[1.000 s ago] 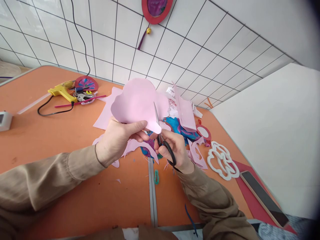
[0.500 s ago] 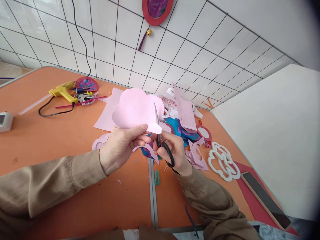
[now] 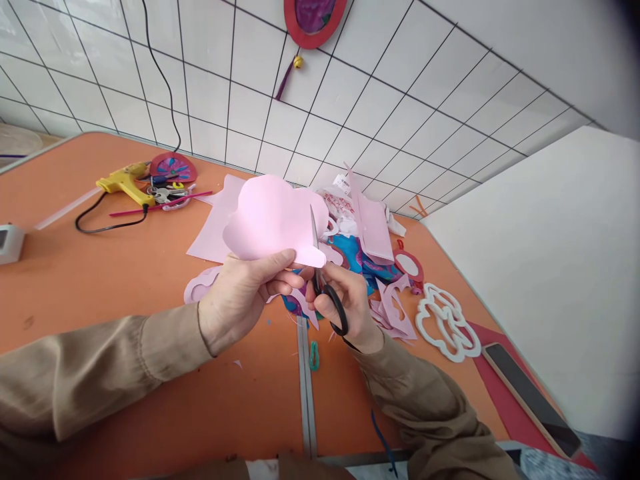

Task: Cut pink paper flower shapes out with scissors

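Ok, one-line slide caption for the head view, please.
The left hand holds a pink scalloped sheet; the right hand holds black-handled scissors, a blade overlapping the sheet, above an orange table.

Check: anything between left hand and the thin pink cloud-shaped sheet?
Nothing visible: the left hand pinches the thin pink cloud-shaped sheet directly at its lower edge. The black-handled metal scissors overlap its right side, beyond the thumb.

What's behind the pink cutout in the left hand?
Past the left edge of the cutout, a pink sheet shows; past its right edge, crumpled white plastic. Anything directly behind its middle is hidden.
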A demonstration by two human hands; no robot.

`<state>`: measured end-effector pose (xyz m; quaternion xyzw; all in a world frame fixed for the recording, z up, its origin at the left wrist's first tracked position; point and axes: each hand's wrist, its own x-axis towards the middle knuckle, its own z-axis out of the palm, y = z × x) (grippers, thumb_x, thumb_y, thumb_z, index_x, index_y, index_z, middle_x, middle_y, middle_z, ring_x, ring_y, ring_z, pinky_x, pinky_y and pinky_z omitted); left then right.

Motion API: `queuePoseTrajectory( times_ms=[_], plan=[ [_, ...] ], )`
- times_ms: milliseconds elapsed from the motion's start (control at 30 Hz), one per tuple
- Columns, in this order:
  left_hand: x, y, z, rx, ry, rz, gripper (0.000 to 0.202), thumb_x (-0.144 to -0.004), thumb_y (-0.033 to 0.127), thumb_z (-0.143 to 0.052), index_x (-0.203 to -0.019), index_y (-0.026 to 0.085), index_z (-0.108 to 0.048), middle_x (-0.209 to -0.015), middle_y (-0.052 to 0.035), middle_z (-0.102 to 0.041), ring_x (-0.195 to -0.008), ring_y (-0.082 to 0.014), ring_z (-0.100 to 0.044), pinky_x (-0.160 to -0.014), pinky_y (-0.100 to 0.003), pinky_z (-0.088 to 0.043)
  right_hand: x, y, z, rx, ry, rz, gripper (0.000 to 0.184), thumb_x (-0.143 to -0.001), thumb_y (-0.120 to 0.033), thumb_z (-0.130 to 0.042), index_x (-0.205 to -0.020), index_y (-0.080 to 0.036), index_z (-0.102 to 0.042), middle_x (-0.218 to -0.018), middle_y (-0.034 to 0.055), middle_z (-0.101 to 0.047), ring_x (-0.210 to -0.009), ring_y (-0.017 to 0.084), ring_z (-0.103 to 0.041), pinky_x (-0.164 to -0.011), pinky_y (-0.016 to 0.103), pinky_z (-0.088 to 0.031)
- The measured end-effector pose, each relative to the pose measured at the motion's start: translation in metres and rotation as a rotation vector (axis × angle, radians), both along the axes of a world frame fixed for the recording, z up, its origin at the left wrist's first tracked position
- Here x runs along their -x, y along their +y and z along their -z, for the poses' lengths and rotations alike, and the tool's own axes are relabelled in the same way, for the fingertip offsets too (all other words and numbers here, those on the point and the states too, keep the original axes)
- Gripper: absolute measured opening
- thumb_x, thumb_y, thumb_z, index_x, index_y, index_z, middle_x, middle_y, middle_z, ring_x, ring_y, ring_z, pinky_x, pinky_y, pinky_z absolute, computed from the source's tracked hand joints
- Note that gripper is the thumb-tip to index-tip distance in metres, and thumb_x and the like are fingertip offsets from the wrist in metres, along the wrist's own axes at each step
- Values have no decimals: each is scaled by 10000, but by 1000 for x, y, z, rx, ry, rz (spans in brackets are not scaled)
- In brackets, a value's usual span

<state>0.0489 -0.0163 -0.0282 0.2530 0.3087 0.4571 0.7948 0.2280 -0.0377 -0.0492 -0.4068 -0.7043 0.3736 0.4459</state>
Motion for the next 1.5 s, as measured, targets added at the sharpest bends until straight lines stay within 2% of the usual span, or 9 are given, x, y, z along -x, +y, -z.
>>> queuePoseTrajectory(
  times_ms=[133,300,467,700,933,1033,1267,1500],
  plan=[
    [-1,-2,-3,8,-15,18,115,-805,172,-760,-740,79,-743,-485,-26,-647,-432,-73,-568,-489,-143,-503,-1,0,2,-6,36,-32,497,-835,-650,-675,-887,-157,-639,-700,25,-571,-573,123,-520,-483,259,-391],
    [0,1,-3,-66,28,0,149,-779,197,-795,-686,99,-732,-521,-34,-674,-494,-90,-625,-541,-150,-531,-6,2,-1,25,64,-124,477,-853,-635,-663,-901,-161,-636,-684,29,-581,-560,135,-542,-496,278,-393],
    [3,5,-5,-193,102,-46,177,-753,182,-811,-619,115,-716,-539,-36,-690,-507,-106,-640,-525,-172,-538,-9,2,-7,39,60,-125,459,-832,-631,-690,-817,-178,-617,-627,18,-548,-526,132,-506,-472,283,-359],
    [7,8,-4,-294,230,-73,226,-759,218,-810,-572,131,-717,-538,-42,-692,-494,-112,-619,-516,-201,-533,-8,2,-7,49,27,-94,494,-823,-643,-685,-876,-153,-650,-623,10,-554,-509,121,-501,-452,266,-350],
    [4,6,-7,-258,196,-104,173,-727,188,-809,-598,133,-708,-517,-43,-672,-461,-128,-600,-492,-235,-516,-3,0,-9,23,-1,-42,474,-811,-624,-704,-867,-156,-650,-631,8,-550,-537,119,-509,-449,251,-368],
    [3,5,-8,-202,167,-77,160,-738,200,-812,-636,128,-712,-521,-39,-667,-484,-133,-620,-519,-233,-524,-2,0,-8,17,-5,-36,472,-814,-624,-704,-863,-158,-649,-638,8,-554,-529,115,-504,-444,249,-365],
    [2,2,-6,-94,86,-24,127,-760,196,-795,-719,94,-731,-536,-45,-679,-506,-106,-628,-563,-185,-531,-2,2,-5,5,24,-63,457,-841,-598,-696,-897,-148,-644,-668,5,-559,-519,104,-515,-464,247,-387],
    [1,1,-6,-13,31,23,171,-775,178,-792,-661,110,-684,-510,-18,-647,-464,-68,-582,-520,-138,-506,-4,-1,-3,23,29,-76,454,-847,-607,-688,-933,-164,-637,-682,23,-594,-548,126,-528,-483,268,-401]
  ],
)
